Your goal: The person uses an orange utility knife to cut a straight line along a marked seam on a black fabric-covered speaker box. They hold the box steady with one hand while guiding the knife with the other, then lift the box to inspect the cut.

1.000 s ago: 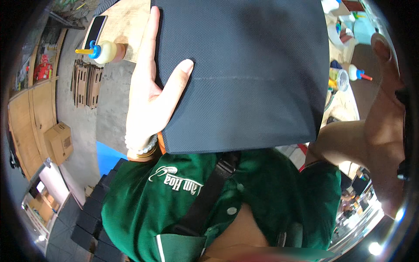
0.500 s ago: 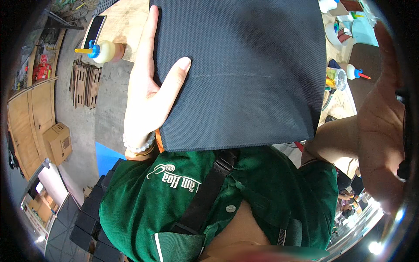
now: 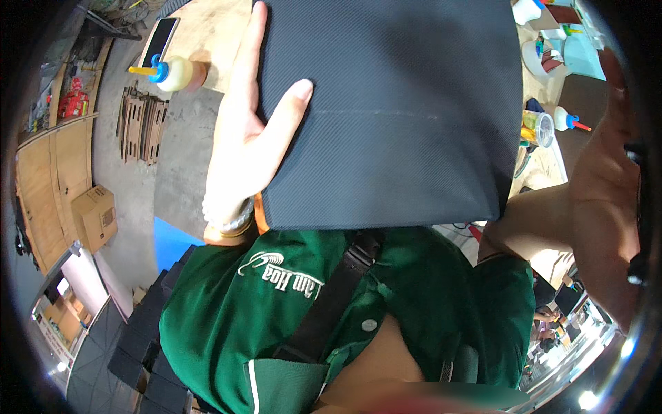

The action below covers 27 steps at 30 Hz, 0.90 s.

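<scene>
Left hand (image 3: 241,138) flat against left edge of dark fabric panel (image 3: 400,103), thumb on its face. Glue bottle (image 3: 172,72) upper left on table (image 3: 200,41). Right hand not clearly seen.

Left hand (image 3: 241,138) flat, fingers (image 3: 249,48) extended
</scene>
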Each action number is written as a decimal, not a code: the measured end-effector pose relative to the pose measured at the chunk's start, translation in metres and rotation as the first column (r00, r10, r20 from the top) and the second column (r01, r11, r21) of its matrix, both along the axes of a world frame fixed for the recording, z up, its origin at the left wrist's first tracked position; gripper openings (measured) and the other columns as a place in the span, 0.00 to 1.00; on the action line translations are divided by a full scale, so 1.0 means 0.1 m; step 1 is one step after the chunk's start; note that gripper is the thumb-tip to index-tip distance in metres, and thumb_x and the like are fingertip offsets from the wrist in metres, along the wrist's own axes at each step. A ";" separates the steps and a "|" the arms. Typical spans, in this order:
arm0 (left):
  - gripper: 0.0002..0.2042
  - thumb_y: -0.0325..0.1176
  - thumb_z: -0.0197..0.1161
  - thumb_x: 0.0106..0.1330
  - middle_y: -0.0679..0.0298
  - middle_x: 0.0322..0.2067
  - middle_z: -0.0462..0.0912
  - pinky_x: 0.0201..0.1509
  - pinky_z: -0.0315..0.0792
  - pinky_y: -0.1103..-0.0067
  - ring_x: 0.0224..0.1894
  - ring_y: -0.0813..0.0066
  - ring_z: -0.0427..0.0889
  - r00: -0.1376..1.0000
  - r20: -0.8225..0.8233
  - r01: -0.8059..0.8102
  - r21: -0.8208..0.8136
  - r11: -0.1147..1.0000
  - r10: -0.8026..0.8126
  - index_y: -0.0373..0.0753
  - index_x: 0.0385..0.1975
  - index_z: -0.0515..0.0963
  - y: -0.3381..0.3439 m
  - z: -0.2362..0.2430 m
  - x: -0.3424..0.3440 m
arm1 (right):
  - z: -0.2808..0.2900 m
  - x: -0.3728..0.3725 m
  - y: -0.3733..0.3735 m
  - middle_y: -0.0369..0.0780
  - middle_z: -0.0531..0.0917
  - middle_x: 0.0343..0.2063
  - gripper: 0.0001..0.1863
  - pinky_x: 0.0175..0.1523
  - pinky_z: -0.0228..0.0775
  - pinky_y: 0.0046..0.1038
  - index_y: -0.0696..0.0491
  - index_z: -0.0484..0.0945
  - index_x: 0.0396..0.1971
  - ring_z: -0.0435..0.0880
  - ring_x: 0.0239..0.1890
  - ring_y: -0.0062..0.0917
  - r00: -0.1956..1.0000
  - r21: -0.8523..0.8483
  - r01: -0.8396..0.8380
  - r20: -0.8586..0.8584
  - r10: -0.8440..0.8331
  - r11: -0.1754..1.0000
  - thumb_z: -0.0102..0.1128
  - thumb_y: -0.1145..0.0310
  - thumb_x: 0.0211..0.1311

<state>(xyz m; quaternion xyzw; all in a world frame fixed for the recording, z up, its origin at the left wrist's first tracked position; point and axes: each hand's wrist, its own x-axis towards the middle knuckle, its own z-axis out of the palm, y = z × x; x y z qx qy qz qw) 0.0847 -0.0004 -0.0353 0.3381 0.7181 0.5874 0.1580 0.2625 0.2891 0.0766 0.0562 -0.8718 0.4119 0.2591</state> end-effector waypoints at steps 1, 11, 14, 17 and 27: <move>0.34 0.25 0.56 0.68 0.52 0.74 0.55 0.77 0.47 0.73 0.76 0.65 0.54 1.000 0.003 -0.014 -0.014 1.000 0.014 0.33 0.74 0.52 0.00 0.00 0.02 | 0.00 0.00 0.00 0.42 0.81 0.37 0.09 0.47 0.70 0.25 0.57 0.82 0.40 0.80 0.39 0.27 1.000 -0.006 0.001 0.001 -0.001 1.000 0.59 0.82 0.62; 0.34 0.27 0.56 0.68 0.51 0.74 0.55 0.78 0.44 0.72 0.77 0.63 0.51 0.987 -0.159 0.030 -0.032 0.999 -0.034 0.32 0.74 0.53 0.09 0.06 -0.06 | -0.14 -0.29 -0.38 0.42 0.81 0.38 0.09 0.47 0.70 0.26 0.57 0.82 0.39 0.80 0.40 0.28 0.998 0.074 0.061 -0.008 -0.061 0.995 0.59 0.82 0.61; 0.33 0.28 0.55 0.68 0.51 0.74 0.55 0.78 0.43 0.72 0.77 0.63 0.51 0.987 -0.105 -0.132 -0.064 0.989 0.125 0.32 0.74 0.53 0.13 0.05 0.08 | -0.37 -0.47 -0.65 0.42 0.81 0.38 0.09 0.48 0.70 0.26 0.57 0.82 0.39 0.80 0.40 0.28 0.984 0.111 -0.035 0.178 0.015 0.993 0.59 0.82 0.61; 0.33 0.28 0.56 0.68 0.51 0.74 0.55 0.78 0.42 0.72 0.77 0.63 0.50 0.977 -0.126 -0.184 -0.070 0.980 0.174 0.32 0.74 0.53 0.14 0.02 0.11 | -0.51 -0.52 -0.83 0.41 0.81 0.37 0.08 0.47 0.70 0.25 0.57 0.83 0.37 0.80 0.39 0.27 0.952 0.079 -0.068 0.302 0.041 0.995 0.60 0.83 0.59; 0.34 0.28 0.57 0.67 0.50 0.74 0.56 0.78 0.43 0.72 0.77 0.62 0.51 0.980 -0.138 -0.152 -0.060 0.987 0.142 0.32 0.73 0.55 0.10 -0.02 0.06 | -0.53 -0.51 -0.91 0.38 0.79 0.37 0.10 0.43 0.69 0.25 0.54 0.86 0.34 0.78 0.37 0.26 0.940 0.139 -0.058 0.341 0.008 0.989 0.64 0.84 0.54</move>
